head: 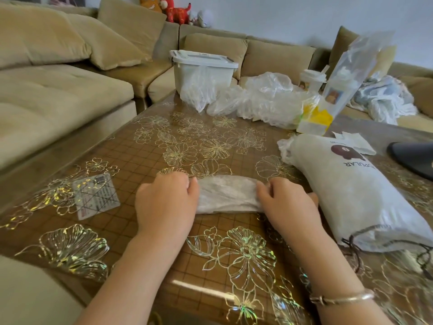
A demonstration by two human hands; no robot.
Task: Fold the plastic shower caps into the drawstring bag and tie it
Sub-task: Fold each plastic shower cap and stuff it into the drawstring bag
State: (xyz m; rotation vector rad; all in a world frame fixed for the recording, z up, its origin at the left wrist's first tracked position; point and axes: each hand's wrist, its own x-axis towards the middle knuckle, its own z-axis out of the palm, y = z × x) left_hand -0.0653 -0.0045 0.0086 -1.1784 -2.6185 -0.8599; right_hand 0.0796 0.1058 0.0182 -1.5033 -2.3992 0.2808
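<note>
The fingers of the left hand (167, 198) curl over one end of a folded shower cap (227, 194) and the fingers of the right hand (287, 202) curl over and pinch the other end, holding the flattened white strip against the desk (145, 146) between them. Just to the right lies the grey drawstring bag (351, 191) (already stuffed, its dark cord loose at the near end), and beyond it, at the far edge, sit a heap of loose shower caps (262, 99) and a white lidded bin (201, 71) before the sofa (58, 90).
</note>
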